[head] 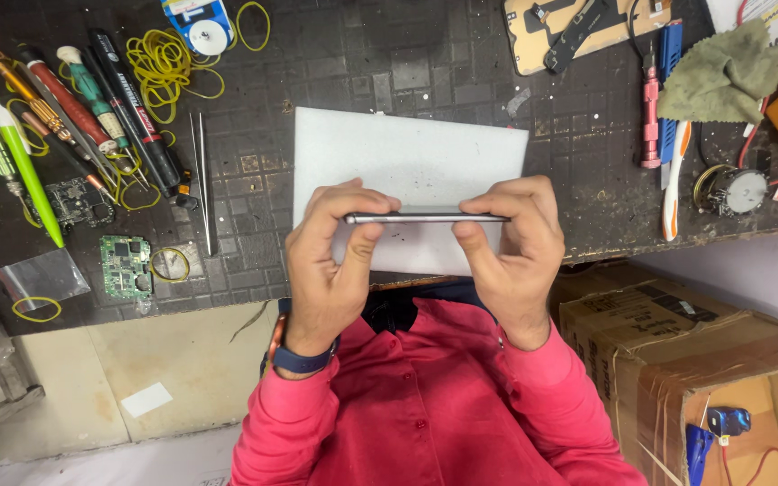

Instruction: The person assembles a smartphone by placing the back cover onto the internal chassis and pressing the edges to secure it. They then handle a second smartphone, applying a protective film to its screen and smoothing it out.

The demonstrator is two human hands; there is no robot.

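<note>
so, both hands hold a thin dark slab, prob. a phone seen edge-on (427,218), level & horizontal, just above a white rectangular foam pad (407,153) on the dark gridded work mat (362,72). left hand (330,261) is closed on the slab's left end, thumb underneath, fingers curled over the top edge; a dark blue wristband (299,360) sits on that wrist. right hand (511,247) is closed on the right end the same way, thumb below, fingers on top. can't tell whether the slab touches the pad. the person wears a red-pink buttoned shirt (425,405).

left side of the mat: a row of screwdrivers & pens w/ red, green & black handles (74,108), a loose pile of yellow rubber bands (164,63), slim metal tweezers (202,171) lying lengthwise, two small green circuit boards (125,265), and a clear plastic bag (42,277) w/ one yellow band beside it. top edge: a blue & white tape spool (202,27).

right side: a tan phone back cover (578,31) w/ dark parts lying on it, a pink screwdriver (650,117) next to a blue tool (670,81), an olive-green cloth (727,72), and a small round metal part (738,191) nr the mat edge. below the bench at right, an open brown cardboard box (695,351) w/ a small blue item inside.
</note>
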